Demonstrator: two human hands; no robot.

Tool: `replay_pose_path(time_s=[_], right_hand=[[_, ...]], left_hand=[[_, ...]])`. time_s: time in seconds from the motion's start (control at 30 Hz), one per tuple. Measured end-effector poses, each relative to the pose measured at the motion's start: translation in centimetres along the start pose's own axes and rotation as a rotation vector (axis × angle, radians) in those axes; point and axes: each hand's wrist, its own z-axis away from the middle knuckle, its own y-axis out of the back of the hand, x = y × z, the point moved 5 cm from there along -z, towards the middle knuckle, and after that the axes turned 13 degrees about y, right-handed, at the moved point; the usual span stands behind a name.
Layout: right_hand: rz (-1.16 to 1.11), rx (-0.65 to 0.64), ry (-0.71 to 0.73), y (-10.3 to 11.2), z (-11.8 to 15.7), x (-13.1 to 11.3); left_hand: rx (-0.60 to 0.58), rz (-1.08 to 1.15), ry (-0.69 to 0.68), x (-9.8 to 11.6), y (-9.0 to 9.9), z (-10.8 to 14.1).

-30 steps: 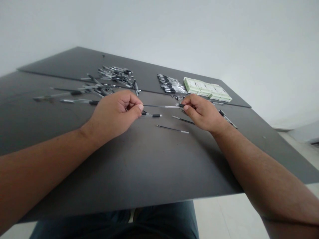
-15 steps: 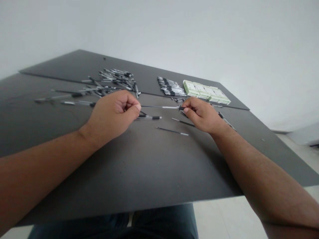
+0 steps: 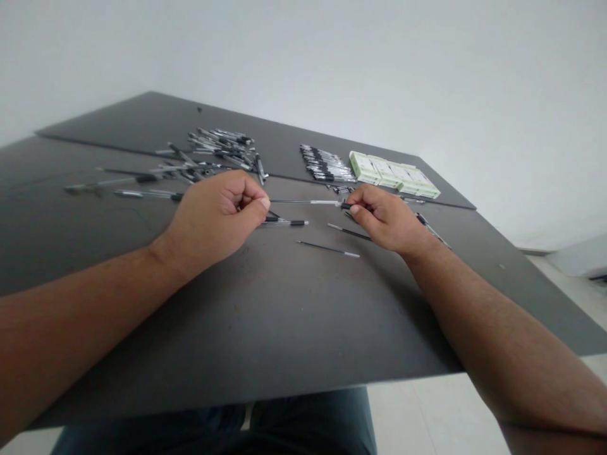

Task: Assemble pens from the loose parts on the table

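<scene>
1. Nearest on the table [image 3: 284,328]: a loose ink stick [image 3: 327,249], lying by itself. Best to leave it be and not brush it.
2. A bit farther: a second ink stick [image 3: 348,232], partly hidden by the right hand [image 3: 384,215]. Mind not to knock it.
3. Above the table, from one hand to the other: the held ink stick [image 3: 303,202], nearly level. Keep it straight, with no bend in the thin middle.
4. Left hand [image 3: 227,208]: closed in a pinch on the dark end. Hold just hard enough to stop it slipping.
5. Right hand: pinching a black pen part [image 3: 346,206], right by the pale end. Hard to tell: joined, or only touching. Line up both bits before any push or pull, and go slowly.
6. Past the left hand: a pen [image 3: 298,222], partly hidden. Steer clear of it.
7. Farthest: a messy pen pile [image 3: 222,146] on the left, a neat pen row [image 3: 327,165], then green-and-white boxes [image 3: 393,174]. Fine to leave alone.
</scene>
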Motion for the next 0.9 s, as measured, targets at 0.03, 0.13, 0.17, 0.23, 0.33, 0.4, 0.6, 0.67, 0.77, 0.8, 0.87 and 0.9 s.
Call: replay_pose_path(time_s=[0.03, 0.13, 0.17, 0.23, 0.33, 0.4, 0.6, 0.67, 0.77, 0.8, 0.87, 0.9], right_hand=[[0.002, 0.001, -0.003, 0.02, -0.01, -0.03], [0.004, 0.005, -0.008, 0.04, -0.02, -0.07], [0.004, 0.004, -0.009, 0.03, -0.02, -0.06], [0.003, 0.004, -0.005, 0.00, -0.02, 0.00], [0.003, 0.015, 0.005, -0.01, -0.01, 0.11], [0.006, 0.018, 0.007, -0.02, -0.02, 0.17], [0.000, 0.011, 0.005, -0.07, -0.01, 0.22], [-0.010, 0.008, 0.002, -0.07, 0.02, 0.21], [-0.017, 0.004, -0.010, -0.06, 0.08, 0.22], [-0.018, 0.005, -0.010, -0.05, 0.09, 0.21], [-0.017, 0.010, -0.005, -0.03, 0.09, 0.19], [-0.016, 0.010, -0.002, -0.04, 0.09, 0.19]], left_hand=[[0.000, 0.002, -0.003, 0.04, 0.01, 0.02], [0.005, 0.006, -0.011, 0.16, 0.05, 0.06], [0.006, 0.002, -0.010, 0.18, 0.07, 0.06], [0.003, -0.008, -0.005, 0.21, 0.08, 0.06], [-0.006, -0.007, -0.004, 0.24, 0.11, 0.07], [-0.011, -0.004, -0.004, 0.25, 0.09, 0.08], [-0.007, -0.014, -0.008, 0.26, -0.06, 0.11], [-0.004, -0.020, -0.013, 0.25, -0.05, 0.11], [-0.001, -0.022, -0.002, 0.15, 0.00, 0.10], [-0.001, -0.022, 0.006, 0.11, 0.01, 0.10], [0.000, -0.024, 0.018, 0.08, 0.03, 0.08], [0.000, -0.025, 0.023, 0.08, 0.03, 0.06]])
